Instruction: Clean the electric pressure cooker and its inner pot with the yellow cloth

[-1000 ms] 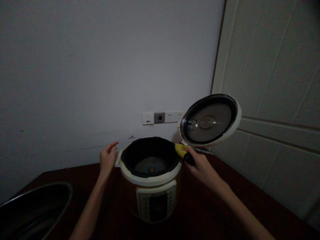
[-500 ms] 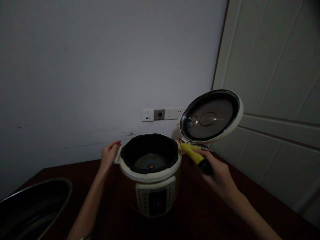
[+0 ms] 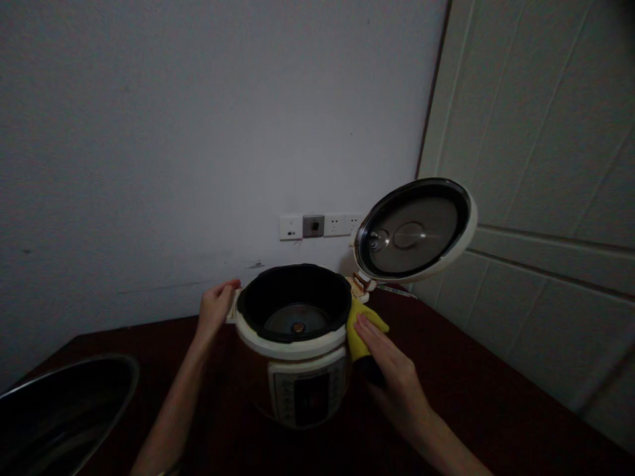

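Note:
An electric pressure cooker (image 3: pixel 292 350) stands on the dark table with its lid (image 3: pixel 417 231) swung up to the right on a hinge. A small round brass-coloured part shows at the bottom of its dark inside. My left hand (image 3: pixel 214 309) is closed around the side handle (image 3: pixel 231 313) at the cooker's left. On the opposite side, my right hand (image 3: pixel 397 370) presses a yellow cloth (image 3: pixel 361 325) against the outer wall, just below the rim and hinge. A black part of the cloth shows beneath the fingers.
A large metal basin (image 3: pixel 129 377) sits on the table (image 3: pixel 213 423) at the lower left. Behind the cooker, sockets and switches (image 3: pixel 313 226) are set in the wall. A white panelled door (image 3: pixel 536 198) rises on the right.
My right hand has moved left and down with the yellow cloth, from near the lid hinge onto the cooker's right side. My left hand has stayed at the handle.

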{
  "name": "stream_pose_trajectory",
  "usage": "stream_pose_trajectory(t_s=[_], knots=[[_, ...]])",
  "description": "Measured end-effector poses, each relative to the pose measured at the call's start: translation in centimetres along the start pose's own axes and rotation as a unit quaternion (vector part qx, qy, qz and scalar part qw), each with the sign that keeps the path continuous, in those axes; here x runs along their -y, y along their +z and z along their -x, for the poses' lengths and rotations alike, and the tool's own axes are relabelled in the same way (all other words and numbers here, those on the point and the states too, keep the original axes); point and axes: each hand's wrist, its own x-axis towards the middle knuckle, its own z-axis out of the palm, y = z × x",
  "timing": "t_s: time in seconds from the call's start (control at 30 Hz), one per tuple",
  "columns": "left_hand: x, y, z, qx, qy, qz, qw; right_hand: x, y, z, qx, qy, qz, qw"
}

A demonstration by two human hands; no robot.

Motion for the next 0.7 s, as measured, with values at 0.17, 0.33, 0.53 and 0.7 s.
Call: stream_pose_trajectory(t_s=[0.17, 0.33, 0.53, 0.7], knots=[[0.0, -0.1, 0.0, -0.002, 0.003, -0.013, 1.0, 3.7, 0.4, 0.2, 0.043, -0.088, -0.034, 0.995], [0.0, -0.3, 0.1, 0.009, 0.009, -0.028, 1.0, 2.4, -1.6, -0.6, 0.039, -0.055, -0.079, 0.995], [-0.6, -0.2, 0.3, 0.01, 0.011, -0.044, 0.999, -3.7, -2.3, -2.2, -0.06, 0.019, 0.003, 0.998], [-1.2, -0.2, 0.6, 0.008, 0.011, -0.054, 0.998, -1.1, 0.7, -0.5, -0.062, 0.012, -0.008, 0.998]])
